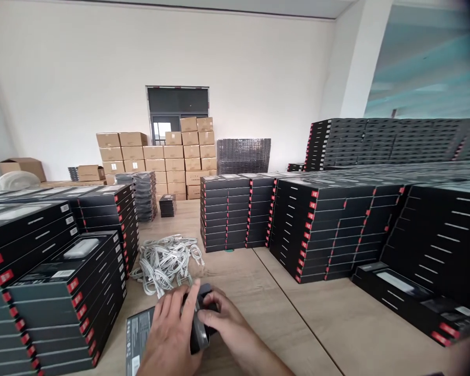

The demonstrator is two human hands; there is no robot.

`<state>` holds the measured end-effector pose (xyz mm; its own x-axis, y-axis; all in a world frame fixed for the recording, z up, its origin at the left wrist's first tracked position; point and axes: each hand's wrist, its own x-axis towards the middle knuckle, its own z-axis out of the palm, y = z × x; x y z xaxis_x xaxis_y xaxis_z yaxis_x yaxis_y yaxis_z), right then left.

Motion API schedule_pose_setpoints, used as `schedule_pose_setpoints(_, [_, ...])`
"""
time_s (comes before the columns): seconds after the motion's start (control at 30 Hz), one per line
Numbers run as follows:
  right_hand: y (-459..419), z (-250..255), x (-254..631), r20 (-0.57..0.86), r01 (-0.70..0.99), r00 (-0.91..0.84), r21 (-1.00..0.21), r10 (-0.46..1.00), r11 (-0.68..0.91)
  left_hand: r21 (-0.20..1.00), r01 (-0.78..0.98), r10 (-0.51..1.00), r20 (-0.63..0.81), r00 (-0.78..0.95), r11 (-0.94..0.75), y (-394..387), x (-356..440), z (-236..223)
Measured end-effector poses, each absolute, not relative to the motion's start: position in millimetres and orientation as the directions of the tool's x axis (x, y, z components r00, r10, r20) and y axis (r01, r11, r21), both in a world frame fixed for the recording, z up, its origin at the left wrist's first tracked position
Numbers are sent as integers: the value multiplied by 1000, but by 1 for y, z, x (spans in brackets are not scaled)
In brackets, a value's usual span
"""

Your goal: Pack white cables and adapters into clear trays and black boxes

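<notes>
Near the front edge of the table my two hands meet around a small black box [199, 337] with a shiny grey side. My left hand [172, 326] lies along its left side, the index finger stretched forward and the thumb hidden. From the right, my right hand [229, 321] grips the box with thumb and curled fingers. Its contents cannot be made out. A flat dark box with printed text [141, 331] lies partly beneath my left hand. Just beyond my hands is a tangled heap of white cables [166, 263].
Tall stacks of black boxes with red labels [97, 292] rise close on the left. More black box stacks [290, 230] stand to the right, with a low black box [399, 292] before them. Cardboard cartons [176, 164] are piled against the back wall.
</notes>
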<state>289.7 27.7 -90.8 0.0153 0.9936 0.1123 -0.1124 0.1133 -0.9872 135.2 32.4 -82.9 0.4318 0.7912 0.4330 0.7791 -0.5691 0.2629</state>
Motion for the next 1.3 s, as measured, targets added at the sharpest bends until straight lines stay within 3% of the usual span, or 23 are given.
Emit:
schedule_pose_setpoints(0.13, [31, -83, 306, -30, -397, 46, -918, 999, -9, 256, 843, 866, 307, 394, -474, 29, 118, -70])
schedule_pose_setpoints(0.2, [36, -81, 324, -104, -389, 112, -920, 988, -52, 226, 900, 926, 154, 346, -373, 30, 102, -67])
schedule_pose_setpoints(0.3, [42, -81, 352, -136, -189, 195, -977, 971, -99, 165, 936, 946, -43, 322, -311, 33, 80, -72])
schedule_pose_setpoints(0.47, [45, -88, 367, -54, 170, 191, -982, 980, -87, 252, 864, 885, -57, 462, -436, 37, 73, -86])
schedule_pose_setpoints(0.53, [47, -88, 367, 41, 342, 200, -939, 979, -30, 264, 863, 876, -103, 470, -432, 34, 77, -83])
schedule_pose_setpoints(0.63, [52, -85, 366, 192, 548, 192, -834, 962, 57, 167, 928, 922, -152, 357, -332, 29, 81, -67])
schedule_pose_setpoints(0.77, [70, -77, 349, 257, 694, 26, -700, 966, 168, 61, 981, 980, -65, 187, -183, 28, 85, -47])
schedule_pose_setpoints(0.93, [111, -73, 301, 199, 746, -211, -600, 957, 289, 338, 876, 938, 167, 305, -345, 31, 96, -46])
schedule_pose_setpoints(1.07, [133, -65, 278, 168, 730, -316, -586, 934, 352, 617, 698, 931, 273, 244, -363, 39, 100, -55])
schedule_pose_setpoints(1.17, [128, -46, 282, 175, 688, -379, -604, 909, 403, 850, 452, 961, 209, 180, -269, 50, 102, -62])
schedule_pose_setpoints(1.23, [112, -29, 286, 182, 644, -422, -630, 888, 435, 981, 177, 992, 54, 117, -74, 56, 104, -64])
schedule_pose_setpoints(1.3, [88, -10, 284, 189, 580, -473, -669, 861, 465, 976, -150, 981, -135, 141, 156, 60, 106, -64])
